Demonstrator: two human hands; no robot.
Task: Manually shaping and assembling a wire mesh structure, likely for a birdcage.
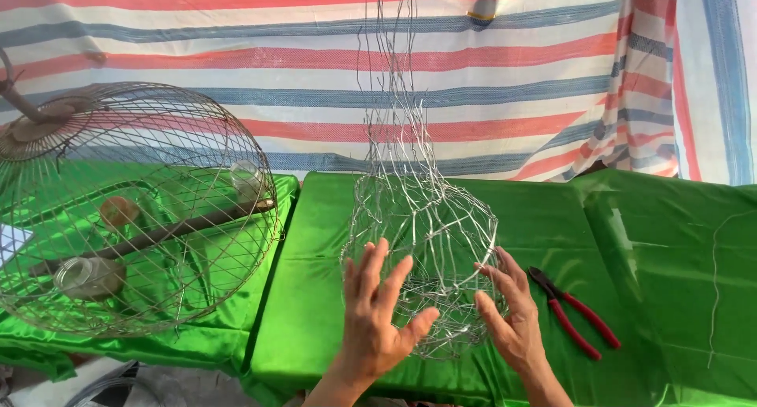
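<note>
Two hands, left hand (377,312), right hand (511,316), fingers spread against wire basket (426,241), pliers (574,312) just beside.

A woven wire mesh basket (422,241) is cupped at lower centre between the left hand (377,312) and right hand (509,312), fingers spread. Red-handled pliers (574,311) are seen on the green tabletop (670,296) just right. A domed wire cage (134,210) is set at left.

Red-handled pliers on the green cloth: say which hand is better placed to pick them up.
The right hand. It rests on the wire mesh basket on the side nearest the pliers, which lie just beyond it. The left hand sits on the far side of the basket.
</note>
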